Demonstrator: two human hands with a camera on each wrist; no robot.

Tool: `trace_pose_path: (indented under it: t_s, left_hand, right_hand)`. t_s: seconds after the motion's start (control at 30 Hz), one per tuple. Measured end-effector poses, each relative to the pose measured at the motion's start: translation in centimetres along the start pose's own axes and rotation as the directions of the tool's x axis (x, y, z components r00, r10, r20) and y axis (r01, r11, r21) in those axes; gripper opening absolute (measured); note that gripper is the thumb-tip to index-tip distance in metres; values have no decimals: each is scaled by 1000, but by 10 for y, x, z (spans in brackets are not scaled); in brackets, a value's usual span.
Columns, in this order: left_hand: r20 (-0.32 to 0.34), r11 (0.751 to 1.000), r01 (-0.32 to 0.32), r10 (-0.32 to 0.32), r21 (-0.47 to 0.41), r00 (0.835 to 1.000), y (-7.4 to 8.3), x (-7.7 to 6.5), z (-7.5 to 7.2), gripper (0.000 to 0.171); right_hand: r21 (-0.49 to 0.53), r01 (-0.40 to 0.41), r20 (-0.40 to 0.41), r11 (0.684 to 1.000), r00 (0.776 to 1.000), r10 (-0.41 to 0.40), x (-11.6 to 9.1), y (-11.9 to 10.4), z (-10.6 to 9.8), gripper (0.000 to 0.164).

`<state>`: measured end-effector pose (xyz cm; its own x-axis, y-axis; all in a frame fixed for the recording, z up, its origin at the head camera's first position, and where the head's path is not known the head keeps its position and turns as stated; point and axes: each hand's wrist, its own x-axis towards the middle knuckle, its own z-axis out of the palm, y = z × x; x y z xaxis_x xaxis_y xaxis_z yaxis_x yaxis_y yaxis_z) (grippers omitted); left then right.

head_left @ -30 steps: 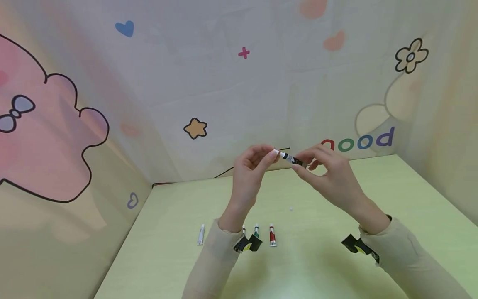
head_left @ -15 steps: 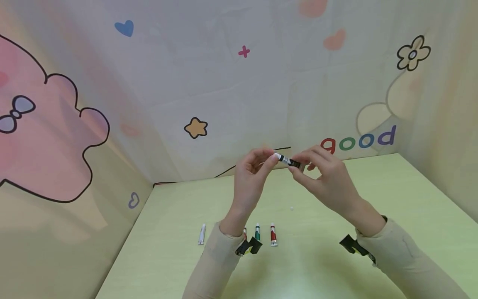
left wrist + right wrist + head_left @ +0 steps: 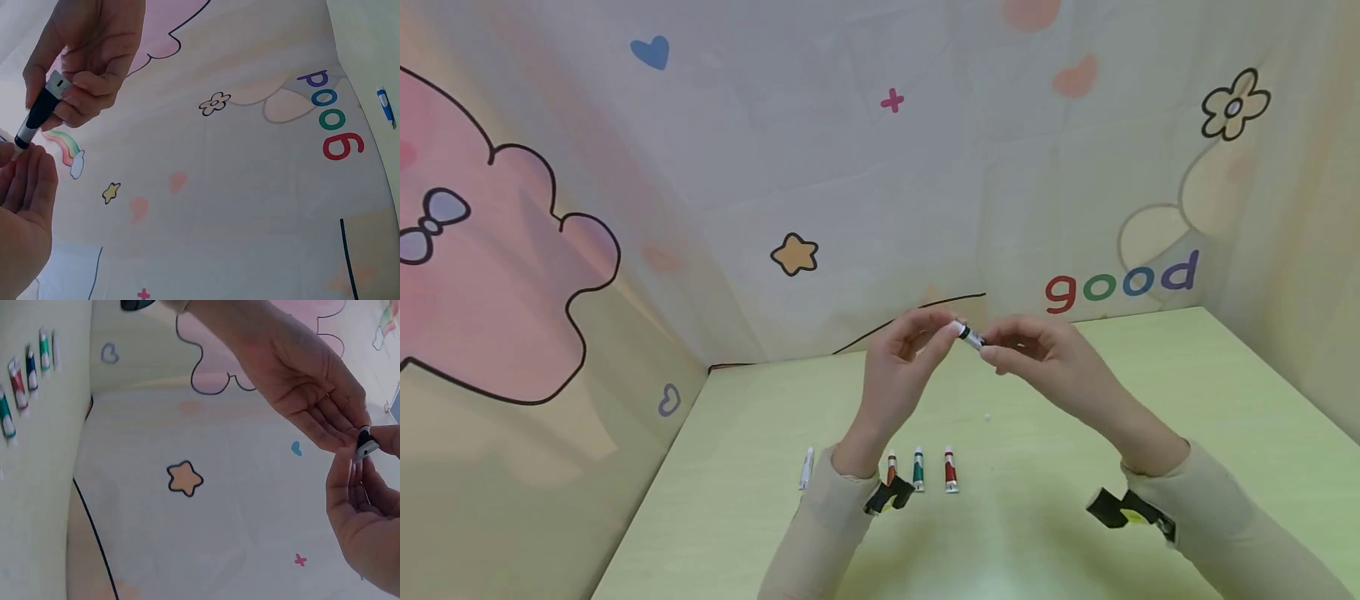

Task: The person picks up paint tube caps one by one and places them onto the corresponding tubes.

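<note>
A small paint tube (image 3: pixel 974 338) with a black label hangs in the air between my hands, well above the table. My left hand (image 3: pixel 901 367) pinches its white cap end between thumb and fingertips. My right hand (image 3: pixel 1060 358) grips the body near the flat crimped end and hides part of it in the head view. In the left wrist view the dark tube (image 3: pixel 41 107) slants down from my right hand's fingers to my left fingertips. The crimped end of the tube (image 3: pixel 367 449) faces the right wrist camera.
On the pale green table (image 3: pixel 737 433) lie a white tube (image 3: pixel 807 468), an orange-red tube (image 3: pixel 892 468) partly behind the left wrist, a green tube (image 3: pixel 918 471) and a red tube (image 3: pixel 951 471). A tiny white piece (image 3: pixel 987 417) lies farther back. A printed curtain (image 3: pixel 880 183) stands behind.
Both hands have come down slightly with the tube. My right fingers have moved along it and now cover more of its black body. The tubes on the table lie where they were.
</note>
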<state>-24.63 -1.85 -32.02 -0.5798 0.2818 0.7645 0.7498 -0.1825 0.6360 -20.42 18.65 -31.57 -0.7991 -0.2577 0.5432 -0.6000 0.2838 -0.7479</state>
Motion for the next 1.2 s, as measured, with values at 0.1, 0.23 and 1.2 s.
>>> trace_pose_path:
  t_s: [0.1,0.23,1.2]
  left_hand:
    - [39,997,-68,69,-43,997,3,-4,-1,14]
    - [43,990,-104,109,-99,993,7,-8,1,19]
    - [277,941,37,-136,337,951,26,-4,-38,24]
  right_hand:
    - [224,-146,139,964,983,117,-3,-1,0,13]
    - [414,-179,243,892,967,81,-6,-1,3,16]
    - [-148,91,21,985,996,-89,-20,-3,3,14]
